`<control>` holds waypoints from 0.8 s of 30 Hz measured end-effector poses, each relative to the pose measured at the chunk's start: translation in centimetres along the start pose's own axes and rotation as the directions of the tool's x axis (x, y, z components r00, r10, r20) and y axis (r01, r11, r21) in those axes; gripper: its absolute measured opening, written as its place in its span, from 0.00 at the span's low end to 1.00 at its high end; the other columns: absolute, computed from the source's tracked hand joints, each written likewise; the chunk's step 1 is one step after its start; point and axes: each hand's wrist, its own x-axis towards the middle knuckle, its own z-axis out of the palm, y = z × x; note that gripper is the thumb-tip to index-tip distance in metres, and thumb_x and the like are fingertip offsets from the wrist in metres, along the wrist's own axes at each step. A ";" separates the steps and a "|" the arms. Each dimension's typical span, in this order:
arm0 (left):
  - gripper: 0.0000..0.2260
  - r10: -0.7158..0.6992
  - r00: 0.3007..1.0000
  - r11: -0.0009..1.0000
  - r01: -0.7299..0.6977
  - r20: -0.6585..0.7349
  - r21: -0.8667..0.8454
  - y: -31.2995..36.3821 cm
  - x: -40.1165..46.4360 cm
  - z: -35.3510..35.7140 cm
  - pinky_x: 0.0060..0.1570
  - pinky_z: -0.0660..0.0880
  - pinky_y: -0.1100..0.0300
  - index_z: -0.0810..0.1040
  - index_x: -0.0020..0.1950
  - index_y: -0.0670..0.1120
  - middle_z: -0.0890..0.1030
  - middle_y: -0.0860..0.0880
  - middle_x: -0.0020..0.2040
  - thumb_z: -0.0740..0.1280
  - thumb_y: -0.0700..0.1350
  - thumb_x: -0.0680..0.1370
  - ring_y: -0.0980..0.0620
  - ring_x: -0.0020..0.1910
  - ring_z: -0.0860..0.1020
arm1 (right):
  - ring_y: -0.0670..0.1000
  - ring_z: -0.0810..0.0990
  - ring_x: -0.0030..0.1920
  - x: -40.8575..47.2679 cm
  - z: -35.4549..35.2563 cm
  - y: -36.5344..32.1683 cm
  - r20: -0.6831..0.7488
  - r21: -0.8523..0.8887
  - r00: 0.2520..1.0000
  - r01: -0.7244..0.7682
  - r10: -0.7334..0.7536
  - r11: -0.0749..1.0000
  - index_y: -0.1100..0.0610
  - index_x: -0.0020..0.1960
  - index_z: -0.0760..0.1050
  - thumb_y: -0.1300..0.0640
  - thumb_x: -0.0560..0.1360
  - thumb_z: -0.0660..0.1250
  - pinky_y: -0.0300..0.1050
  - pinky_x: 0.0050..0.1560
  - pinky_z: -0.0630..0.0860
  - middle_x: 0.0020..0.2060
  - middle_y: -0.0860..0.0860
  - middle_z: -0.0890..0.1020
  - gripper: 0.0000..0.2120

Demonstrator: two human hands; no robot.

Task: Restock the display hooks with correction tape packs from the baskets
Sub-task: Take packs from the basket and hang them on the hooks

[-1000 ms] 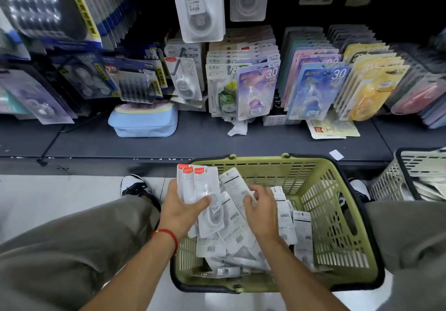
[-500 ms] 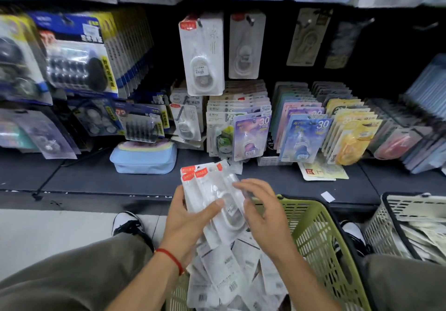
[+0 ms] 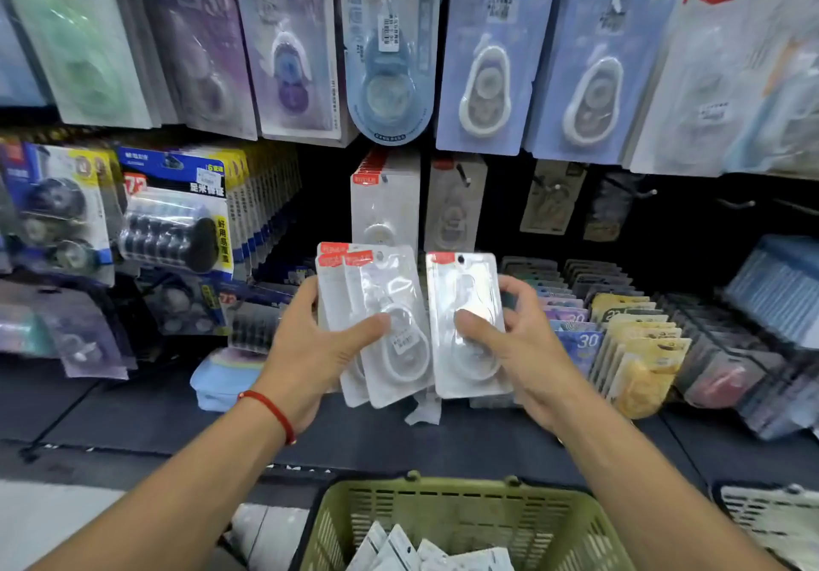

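One correction tape pack [image 3: 465, 326] is now pulled away from the stack [image 3: 376, 326] and up out of the green basket [image 3: 443, 521]. My right hand [image 3: 527, 349] pinches it; my left hand [image 3: 310, 357] grips the rest. Next, I think, the hook [image 3: 463, 178] above.

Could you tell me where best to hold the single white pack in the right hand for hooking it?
Probably the single pack by its lower edges, from below, as the right hand does: the hang hole sits at the top beside the red label and must stay clear.
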 end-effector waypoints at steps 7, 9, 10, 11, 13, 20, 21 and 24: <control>0.23 0.082 0.986 0.996 -0.084 -0.147 -0.012 -1.7 2.4 -0.4 0.48 0.82 0.60 0.78 0.60 0.55 0.87 0.57 0.53 0.82 0.41 0.70 0.57 0.51 0.86 | 0.43 0.87 0.52 5.0 0.4 -3.6 -0.138 -0.171 0.933 0.309 -0.334 0.935 0.40 0.66 0.70 0.59 0.78 0.74 0.39 0.46 0.83 0.53 0.37 0.86 0.23; 0.24 0.117 0.982 0.993 -0.119 -0.146 -0.007 -1.7 2.6 -0.3 0.47 0.83 0.60 0.78 0.59 0.58 0.87 0.57 0.54 0.83 0.42 0.70 0.58 0.52 0.86 | 0.41 0.86 0.52 5.8 0.7 -3.6 -0.172 -0.189 0.916 0.329 -0.361 0.925 0.37 0.63 0.70 0.58 0.78 0.74 0.35 0.46 0.82 0.51 0.35 0.85 0.22; 0.24 0.124 0.982 0.992 -0.128 -0.145 -0.015 -1.6 2.6 -0.2 0.49 0.83 0.58 0.78 0.60 0.59 0.86 0.57 0.55 0.83 0.42 0.70 0.57 0.53 0.86 | 0.41 0.86 0.52 6.1 0.8 -3.6 -0.191 -0.200 0.909 0.334 -0.371 0.921 0.38 0.63 0.71 0.57 0.78 0.74 0.35 0.45 0.81 0.51 0.34 0.86 0.22; 0.25 0.132 0.981 0.991 -0.136 -0.142 -0.018 -1.6 2.6 -0.1 0.50 0.82 0.56 0.78 0.60 0.60 0.86 0.57 0.56 0.83 0.43 0.70 0.57 0.54 0.86 | 0.41 0.87 0.51 6.3 0.8 -3.5 -0.210 -0.205 0.903 0.335 -0.375 0.920 0.39 0.63 0.72 0.57 0.78 0.75 0.36 0.45 0.82 0.51 0.35 0.86 0.20; 0.25 0.151 0.979 0.988 -0.154 -0.133 -0.011 -1.6 2.4 0.0 0.52 0.82 0.54 0.78 0.60 0.60 0.86 0.57 0.56 0.84 0.44 0.69 0.56 0.55 0.86 | 0.44 0.88 0.51 6.4 0.8 -3.2 -0.231 -0.214 0.900 0.323 -0.369 0.922 0.47 0.64 0.76 0.55 0.78 0.75 0.40 0.47 0.83 0.51 0.39 0.88 0.16; 0.25 0.194 0.973 0.981 -0.194 -0.124 0.008 -1.2 2.2 -0.3 0.45 0.82 0.67 0.78 0.58 0.63 0.86 0.58 0.55 0.84 0.44 0.69 0.57 0.53 0.86 | 0.47 0.88 0.46 6.2 1.6 -2.2 -0.276 -0.276 0.888 0.293 -0.367 0.915 0.44 0.59 0.81 0.44 0.78 0.72 0.48 0.46 0.84 0.45 0.44 0.89 0.12; 0.24 0.198 0.972 0.980 -0.198 -0.126 0.016 -1.3 2.3 -0.3 0.45 0.81 0.68 0.78 0.58 0.63 0.86 0.58 0.55 0.83 0.43 0.70 0.58 0.53 0.86 | 0.47 0.88 0.45 6.8 1.8 -2.1 -0.285 -0.296 0.886 0.282 -0.366 0.913 0.44 0.59 0.80 0.43 0.78 0.71 0.48 0.46 0.84 0.45 0.44 0.89 0.11; 0.25 0.190 0.974 0.982 -0.188 -0.127 0.025 -1.5 2.4 -0.1 0.45 0.81 0.68 0.78 0.57 0.64 0.86 0.59 0.55 0.83 0.43 0.70 0.59 0.52 0.86 | 0.55 0.86 0.47 10.2 2.4 -1.8 -0.311 -0.392 0.887 0.208 -0.342 0.896 0.44 0.58 0.80 0.43 0.80 0.70 0.48 0.45 0.80 0.45 0.51 0.88 0.09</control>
